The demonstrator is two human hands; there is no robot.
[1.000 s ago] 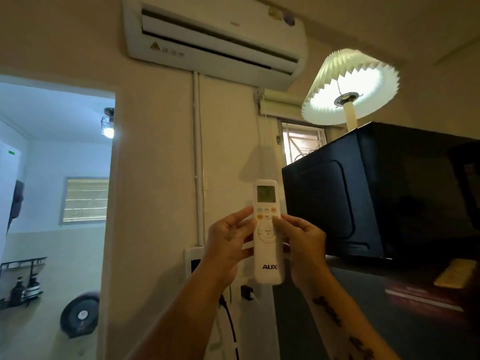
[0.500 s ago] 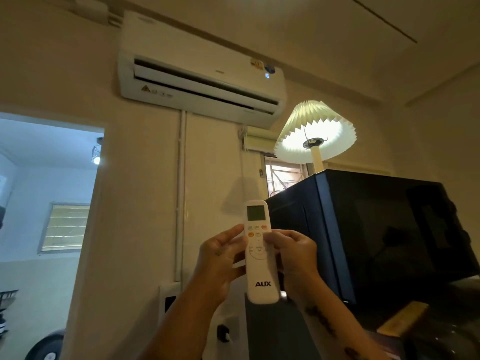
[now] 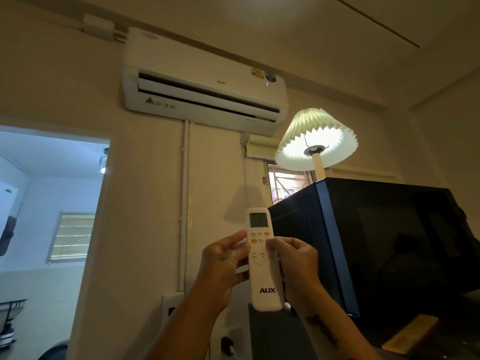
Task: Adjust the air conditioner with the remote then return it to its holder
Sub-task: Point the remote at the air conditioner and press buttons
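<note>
1. The remote [image 3: 263, 258] stands upright in front of the wall, its top aimed toward the air conditioner [image 3: 205, 81] above.
2. Left hand [image 3: 223, 266] and right hand [image 3: 298, 266] both clasp its mid body, fingers curled round the sides; the right thumb rests on the buttons.
3. It looks light, rigid, smooth plastic, best held by its long edges.
4. A black microwave [image 3: 376, 242] sits just right, a lit lamp [image 3: 315, 141] on top.
5. No holder is clearly visible; nothing blocks the line to the unit.
</note>
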